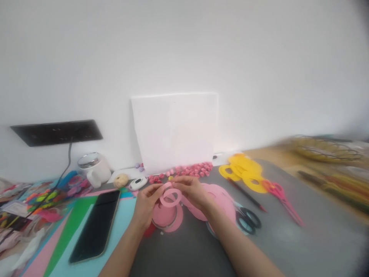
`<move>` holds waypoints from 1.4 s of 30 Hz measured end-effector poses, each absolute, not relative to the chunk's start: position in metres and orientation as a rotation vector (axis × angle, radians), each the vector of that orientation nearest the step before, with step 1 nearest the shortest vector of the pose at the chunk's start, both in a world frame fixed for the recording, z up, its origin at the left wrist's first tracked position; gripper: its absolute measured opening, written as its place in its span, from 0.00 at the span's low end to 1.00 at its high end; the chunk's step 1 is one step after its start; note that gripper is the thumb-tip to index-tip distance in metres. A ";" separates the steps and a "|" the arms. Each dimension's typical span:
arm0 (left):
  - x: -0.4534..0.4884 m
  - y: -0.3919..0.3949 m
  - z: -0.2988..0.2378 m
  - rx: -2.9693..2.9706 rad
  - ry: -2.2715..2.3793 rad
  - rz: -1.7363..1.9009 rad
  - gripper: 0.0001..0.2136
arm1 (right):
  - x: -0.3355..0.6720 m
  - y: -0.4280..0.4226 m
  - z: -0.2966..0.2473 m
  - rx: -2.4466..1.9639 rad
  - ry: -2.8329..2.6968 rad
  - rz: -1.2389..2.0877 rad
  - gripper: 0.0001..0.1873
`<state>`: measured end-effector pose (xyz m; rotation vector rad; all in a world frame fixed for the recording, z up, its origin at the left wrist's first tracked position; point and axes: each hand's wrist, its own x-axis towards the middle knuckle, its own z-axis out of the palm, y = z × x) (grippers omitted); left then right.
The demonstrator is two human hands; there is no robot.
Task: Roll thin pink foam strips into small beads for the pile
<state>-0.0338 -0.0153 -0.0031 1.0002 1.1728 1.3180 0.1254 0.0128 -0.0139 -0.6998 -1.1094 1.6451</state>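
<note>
Between my two hands a pink paper ring strip (pixel 171 197) is held up, curled into loops. My left hand (pixel 148 200) pinches its left side, and the fingertips of my right hand (pixel 188 188) pinch the upper right. Just below lie pink paper discs (pixel 175 222) with a thin round rim around one of them. More pink paper circles (pixel 223 200) lie partly behind my right wrist. Beyond my fingers sit several small pink-red rolled pieces (pixel 194 169). A bit of red (pixel 150 230) shows beside my left wrist.
A black phone (pixel 96 225) rests on coloured paper sheets (pixel 67 227) at left, near a white mug (pixel 93 169). On the right are yellow paper rings (pixel 245 171), a pencil (pixel 248 195), pink scissors (pixel 284 202) and dark-handled scissors (pixel 248 220). A white board (pixel 177 130) leans against the wall.
</note>
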 end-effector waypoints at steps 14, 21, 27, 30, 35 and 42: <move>-0.032 -0.017 -0.004 1.030 1.150 1.269 0.13 | 0.123 0.012 -0.012 -0.775 -1.074 1.603 0.12; -0.034 -0.015 -0.005 1.017 1.164 1.309 0.13 | 0.125 0.013 -0.013 -0.707 -1.067 1.643 0.12; -0.035 -0.014 -0.007 0.983 1.121 1.319 0.12 | 0.126 0.015 -0.013 -0.691 -1.103 1.636 0.14; -0.036 -0.014 -0.008 1.020 1.124 1.297 0.12 | 0.126 0.015 -0.014 -0.704 -1.080 1.625 0.14; -0.034 -0.016 -0.008 1.048 1.149 1.276 0.11 | 0.125 0.011 -0.010 -0.701 -1.126 1.609 0.12; -0.032 -0.018 -0.004 1.065 1.112 1.238 0.12 | 0.123 0.011 -0.009 -0.717 -1.115 1.573 0.12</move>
